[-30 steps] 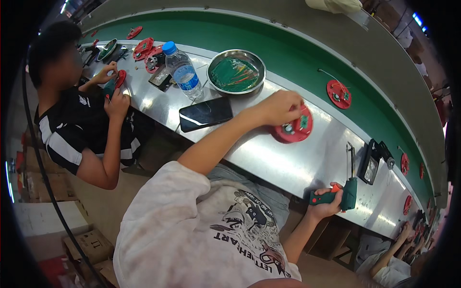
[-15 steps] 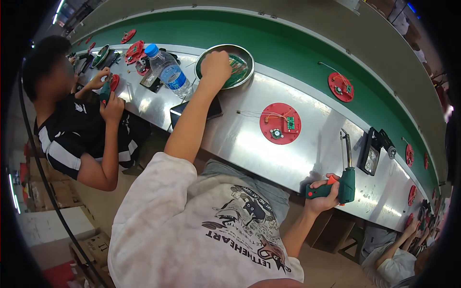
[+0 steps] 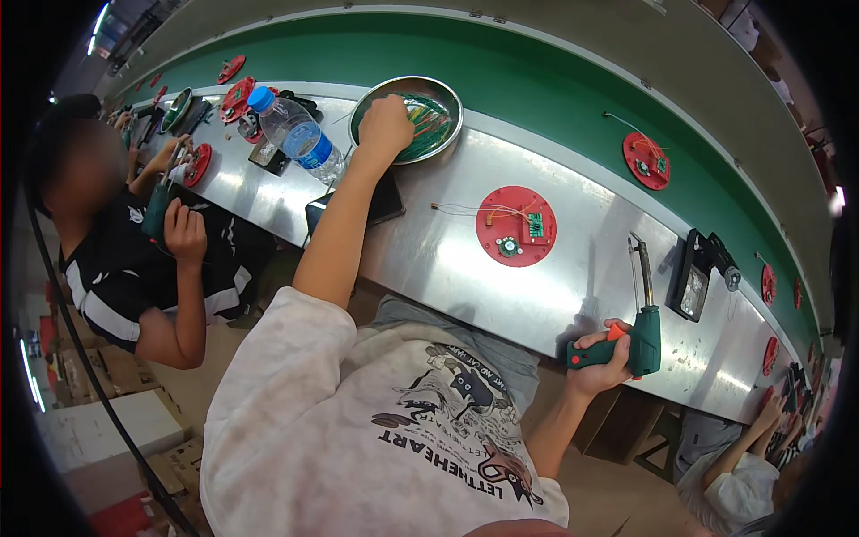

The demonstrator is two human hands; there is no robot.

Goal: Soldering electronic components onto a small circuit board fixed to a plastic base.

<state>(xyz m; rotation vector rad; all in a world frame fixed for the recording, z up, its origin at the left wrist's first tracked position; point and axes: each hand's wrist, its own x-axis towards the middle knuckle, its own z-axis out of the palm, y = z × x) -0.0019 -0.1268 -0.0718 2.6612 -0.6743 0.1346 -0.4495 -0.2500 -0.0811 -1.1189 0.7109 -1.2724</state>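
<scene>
My left hand [image 3: 386, 127] reaches into a round metal bowl [image 3: 459, 115] of green circuit boards [image 3: 431, 127] with thin coloured wires. Its fingers are curled downward among the boards, and their tips are hidden. My right hand [image 3: 608, 356] is closed around the green grip of a soldering gun [image 3: 646, 338] with an orange trigger. The gun's long metal tip points away from me, over the steel bench. Between my hands lies a red round disc [image 3: 514, 255], which carries a small green board, a round silver part and loose white and orange wires.
A blue-capped water bottle [image 3: 300, 134] leans beside the bowl, above a dark flat device [image 3: 386, 199]. Right of the soldering gun stands a black holder [image 3: 693, 282]. Another red disc [image 3: 646, 163] lies on the green strip. A co-worker [image 3: 134, 251] sits at the left with a tool.
The view has shifted slightly. My left hand stays in the bowl and my right hand keeps the soldering gun. The co-worker's hand and tool at the left have moved a little.
</scene>
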